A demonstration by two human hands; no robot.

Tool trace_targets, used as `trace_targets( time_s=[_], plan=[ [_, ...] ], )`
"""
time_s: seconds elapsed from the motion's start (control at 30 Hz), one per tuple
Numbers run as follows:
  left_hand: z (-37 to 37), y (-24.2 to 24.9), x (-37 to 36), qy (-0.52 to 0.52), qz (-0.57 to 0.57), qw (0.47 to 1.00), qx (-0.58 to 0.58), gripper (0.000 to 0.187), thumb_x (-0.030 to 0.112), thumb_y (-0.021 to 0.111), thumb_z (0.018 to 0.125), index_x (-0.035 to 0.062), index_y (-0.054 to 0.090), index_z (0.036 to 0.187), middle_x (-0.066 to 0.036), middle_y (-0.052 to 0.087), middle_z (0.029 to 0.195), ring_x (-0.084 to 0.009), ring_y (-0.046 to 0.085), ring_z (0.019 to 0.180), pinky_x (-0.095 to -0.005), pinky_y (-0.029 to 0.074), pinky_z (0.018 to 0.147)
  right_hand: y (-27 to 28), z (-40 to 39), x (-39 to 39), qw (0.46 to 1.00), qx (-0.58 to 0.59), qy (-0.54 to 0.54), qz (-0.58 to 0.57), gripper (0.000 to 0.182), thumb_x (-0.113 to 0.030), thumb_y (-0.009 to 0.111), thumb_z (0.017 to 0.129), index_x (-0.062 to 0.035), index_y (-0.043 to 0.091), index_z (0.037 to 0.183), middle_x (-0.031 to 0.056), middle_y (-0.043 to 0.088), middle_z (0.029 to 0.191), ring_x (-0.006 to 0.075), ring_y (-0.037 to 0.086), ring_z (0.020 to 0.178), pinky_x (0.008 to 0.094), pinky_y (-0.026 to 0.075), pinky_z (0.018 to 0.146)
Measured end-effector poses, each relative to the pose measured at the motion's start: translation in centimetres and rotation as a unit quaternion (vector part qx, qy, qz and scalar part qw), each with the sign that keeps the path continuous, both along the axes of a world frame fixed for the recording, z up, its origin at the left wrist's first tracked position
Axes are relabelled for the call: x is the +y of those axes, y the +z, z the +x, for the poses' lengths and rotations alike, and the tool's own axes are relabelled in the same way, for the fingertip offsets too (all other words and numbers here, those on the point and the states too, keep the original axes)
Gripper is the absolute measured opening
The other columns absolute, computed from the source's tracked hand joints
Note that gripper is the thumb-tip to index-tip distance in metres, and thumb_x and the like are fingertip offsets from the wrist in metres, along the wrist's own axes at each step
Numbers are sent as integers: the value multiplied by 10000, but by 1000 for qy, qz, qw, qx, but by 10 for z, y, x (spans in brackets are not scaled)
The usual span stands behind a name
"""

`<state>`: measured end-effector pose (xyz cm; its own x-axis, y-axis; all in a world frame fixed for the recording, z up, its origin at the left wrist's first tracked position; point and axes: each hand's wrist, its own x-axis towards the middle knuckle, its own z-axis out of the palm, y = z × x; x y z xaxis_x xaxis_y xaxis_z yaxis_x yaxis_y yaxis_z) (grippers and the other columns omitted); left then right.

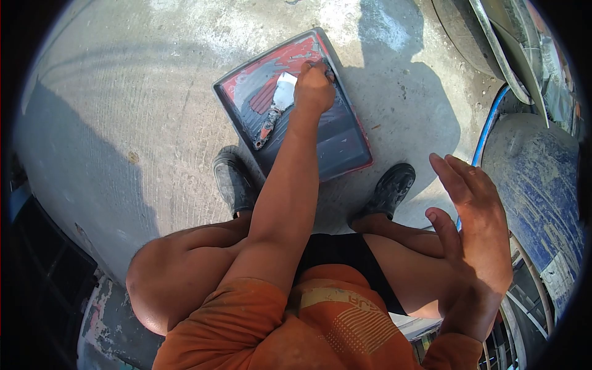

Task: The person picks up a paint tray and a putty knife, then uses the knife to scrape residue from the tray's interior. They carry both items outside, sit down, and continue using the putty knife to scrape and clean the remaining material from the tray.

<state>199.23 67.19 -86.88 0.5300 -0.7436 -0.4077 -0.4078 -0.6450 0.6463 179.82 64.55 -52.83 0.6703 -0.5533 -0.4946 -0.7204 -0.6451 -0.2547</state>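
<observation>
A dark tray (345, 148) with red-stained rims lies on the concrete in front of my feet. A putty knife (275, 108) with a pale blade and a red-flecked handle rests in it. My left hand (313, 86) reaches onto the tray's far end, just right of the blade. Its fingers are curled around something small and dark near the rim; what it is I cannot tell. My right hand (475, 228) is raised at the right, empty, with its fingers spread, well away from the tray.
My dark shoes (233, 180) (390, 188) stand at the tray's near edge, with my bare knees bent below. At the right are a blue hose (487, 129) and a worn, blue-painted curved metal body (542, 185). A dark crate (37, 271) is at the left.
</observation>
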Motion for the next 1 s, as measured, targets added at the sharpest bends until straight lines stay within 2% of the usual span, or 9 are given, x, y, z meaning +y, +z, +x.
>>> trace_targets(
  time_s=[0.23,0.33,0.4,0.57,0.63,0.73,0.83,0.9,1.0],
  plan=[
    [23,-14,19,-35,-112,987,109,240,89,673,948,-2,660,1170,-207,674,1160,-377,668,1034,-423,517,934,-1,1,2,1000,9,6,-5,579,-211,707,892,-131,559,1447,257,622,1294,437,621,1170,563,432,1094],
    [32,-9,21,9,-60,963,262,134,88,645,985,7,636,1092,-146,698,1061,-263,680,936,-376,527,858,-2,0,2,1000,5,-3,-2,582,-212,709,891,-132,559,1447,255,622,1299,438,619,1177,566,427,1099],
    [32,-6,24,60,-135,912,382,65,99,609,1021,37,592,1025,-79,699,996,-161,657,853,-335,524,792,-3,-1,3,1000,5,-4,-1,584,-209,709,891,-133,557,1450,255,622,1301,438,617,1182,568,425,1102],
    [27,0,17,95,-117,922,357,61,103,569,1046,58,564,1005,-71,705,1017,-133,669,835,-338,533,750,-2,-4,2,1000,-2,-4,11,594,-200,711,889,-138,549,1457,254,615,1321,441,607,1203,572,417,1110],
    [23,6,12,116,-116,920,355,65,100,552,1054,59,563,1006,-76,707,1013,-136,678,848,-347,536,745,-1,-6,0,999,26,19,10,539,-358,597,997,-142,515,1484,244,601,1355,472,559,1244,549,443,1059],
    [19,-7,2,193,-144,900,363,52,85,559,1027,41,558,1055,-126,718,992,-201,707,878,-373,550,746,-1,-2,3,1000,12,-2,9,596,-188,703,891,-140,543,1464,255,601,1348,450,594,1220,576,398,1126],
    [18,-32,-2,201,-116,947,220,135,71,599,957,4,615,1073,-181,728,985,-327,725,894,-426,564,800,-2,-4,3,1000,12,1,11,596,-191,699,894,-138,540,1466,257,601,1348,458,591,1220,580,390,1131],
    [18,-6,0,30,-34,999,18,285,192,713,917,10,694,1136,-168,744,1028,-313,730,908,-415,563,830,-1,-3,3,1000,16,4,10,594,-195,699,896,-138,540,1466,258,602,1347,460,591,1220,582,389,1132],
    [11,14,1,24,2,1000,19,330,169,776,799,11,752,1088,-200,729,1018,-371,713,958,-443,553,900,0,-2,4,1000,25,4,8,589,-203,696,901,-138,541,1466,259,604,1344,462,591,1222,584,389,1131]
  ],
)
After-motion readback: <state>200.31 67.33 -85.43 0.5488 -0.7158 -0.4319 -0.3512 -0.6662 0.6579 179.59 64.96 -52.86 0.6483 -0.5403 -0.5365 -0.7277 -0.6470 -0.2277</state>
